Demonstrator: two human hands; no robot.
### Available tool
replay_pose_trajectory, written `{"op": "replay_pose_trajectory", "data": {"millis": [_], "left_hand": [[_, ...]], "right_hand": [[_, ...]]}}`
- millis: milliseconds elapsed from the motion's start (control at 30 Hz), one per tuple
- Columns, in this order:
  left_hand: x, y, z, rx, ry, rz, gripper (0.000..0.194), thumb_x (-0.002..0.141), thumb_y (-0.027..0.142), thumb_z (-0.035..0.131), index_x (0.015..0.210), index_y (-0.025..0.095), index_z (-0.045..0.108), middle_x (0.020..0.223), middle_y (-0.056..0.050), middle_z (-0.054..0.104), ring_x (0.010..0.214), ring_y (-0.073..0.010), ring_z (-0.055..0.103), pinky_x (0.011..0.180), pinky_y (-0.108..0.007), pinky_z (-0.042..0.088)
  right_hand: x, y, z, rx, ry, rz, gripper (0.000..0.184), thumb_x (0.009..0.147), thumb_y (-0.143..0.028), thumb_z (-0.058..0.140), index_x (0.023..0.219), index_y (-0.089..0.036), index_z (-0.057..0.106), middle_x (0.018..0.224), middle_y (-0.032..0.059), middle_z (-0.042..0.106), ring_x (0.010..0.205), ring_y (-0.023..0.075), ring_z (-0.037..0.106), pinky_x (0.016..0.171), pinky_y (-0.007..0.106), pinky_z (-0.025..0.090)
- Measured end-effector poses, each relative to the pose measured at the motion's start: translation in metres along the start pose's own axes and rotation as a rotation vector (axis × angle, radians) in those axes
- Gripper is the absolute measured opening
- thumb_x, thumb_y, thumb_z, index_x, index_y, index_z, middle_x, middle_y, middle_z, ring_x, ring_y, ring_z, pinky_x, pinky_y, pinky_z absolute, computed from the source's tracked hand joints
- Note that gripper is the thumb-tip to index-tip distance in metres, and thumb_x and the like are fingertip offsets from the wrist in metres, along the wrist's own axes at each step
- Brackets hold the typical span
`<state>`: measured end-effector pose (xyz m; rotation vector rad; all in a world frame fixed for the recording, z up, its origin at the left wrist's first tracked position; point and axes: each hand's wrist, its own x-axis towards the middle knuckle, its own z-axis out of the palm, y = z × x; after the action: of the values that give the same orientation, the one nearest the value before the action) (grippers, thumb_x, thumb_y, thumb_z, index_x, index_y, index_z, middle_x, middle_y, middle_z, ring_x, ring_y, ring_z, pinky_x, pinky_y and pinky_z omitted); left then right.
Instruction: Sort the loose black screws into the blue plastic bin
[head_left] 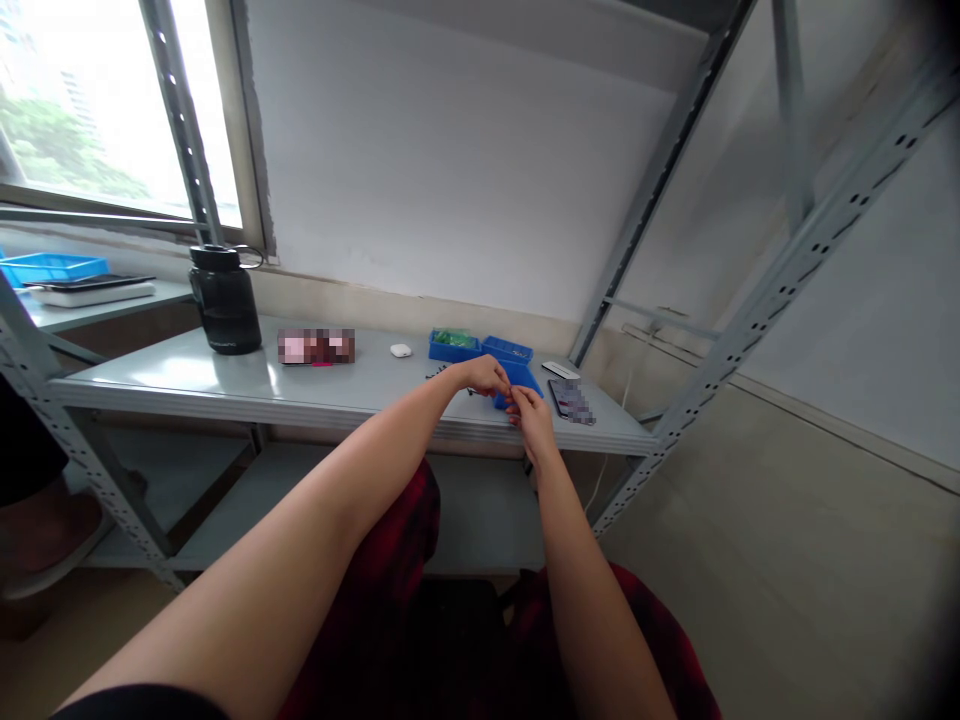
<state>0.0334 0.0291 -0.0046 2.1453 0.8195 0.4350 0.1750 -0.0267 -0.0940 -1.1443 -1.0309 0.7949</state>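
My left hand (486, 374) and my right hand (529, 412) meet fingertip to fingertip above the shelf's front edge. Both are closed in a pinch, and whatever lies between the fingers is too small to make out. Just behind them is a blue bin (525, 376), partly covered by my hands. Farther back stand a blue bin with green contents (454, 350) and another blue bin (507, 350) with small pieces in it. Small dark parts (436, 372) lie on the shelf beside my left hand.
On the grey metal shelf (360, 390) stand a black water bottle (225, 305), a blurred pinkish packet (316, 347) and a white earbud case (401, 351). To the right lie a phone (570, 400) and a white object (560, 370). A person's foot (52, 540) shows at far left.
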Motion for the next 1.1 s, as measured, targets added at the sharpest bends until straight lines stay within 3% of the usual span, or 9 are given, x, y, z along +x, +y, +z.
{"op": "replay_pose_trajectory", "data": {"millis": [333,667,1100], "left_hand": [[0.003,-0.006,0.0,0.11,-0.008,-0.014,0.012,0.069,0.021,0.066,0.073,0.011,0.071,0.051,0.001,0.054,0.049,-0.0085,0.047,0.05,-0.021,0.039],[0.01,-0.016,-0.003,0.072,-0.044,-0.064,0.026,0.077,0.038,0.063,0.081,0.013,0.068,0.07,-0.004,0.065,0.059,-0.0112,0.057,0.061,-0.024,0.048],[0.008,-0.015,-0.002,0.031,-0.013,-0.057,0.021,0.08,0.031,0.06,0.08,0.011,0.066,0.066,-0.003,0.063,0.055,-0.0087,0.054,0.057,-0.022,0.047]], "right_hand": [[0.0,0.001,-0.001,-0.008,0.005,-0.016,0.033,0.063,-0.049,0.07,0.08,-0.021,0.066,0.079,0.0027,0.067,0.064,0.0154,0.056,0.053,0.026,0.042],[0.002,-0.001,-0.005,0.095,0.067,0.041,0.03,0.06,-0.046,0.072,0.076,-0.022,0.064,0.074,0.0017,0.065,0.059,0.0137,0.055,0.047,0.024,0.039],[0.003,0.0,-0.004,0.148,0.083,0.058,0.03,0.057,-0.044,0.076,0.074,-0.023,0.064,0.069,-0.0008,0.064,0.057,0.0122,0.054,0.047,0.023,0.037]]}}
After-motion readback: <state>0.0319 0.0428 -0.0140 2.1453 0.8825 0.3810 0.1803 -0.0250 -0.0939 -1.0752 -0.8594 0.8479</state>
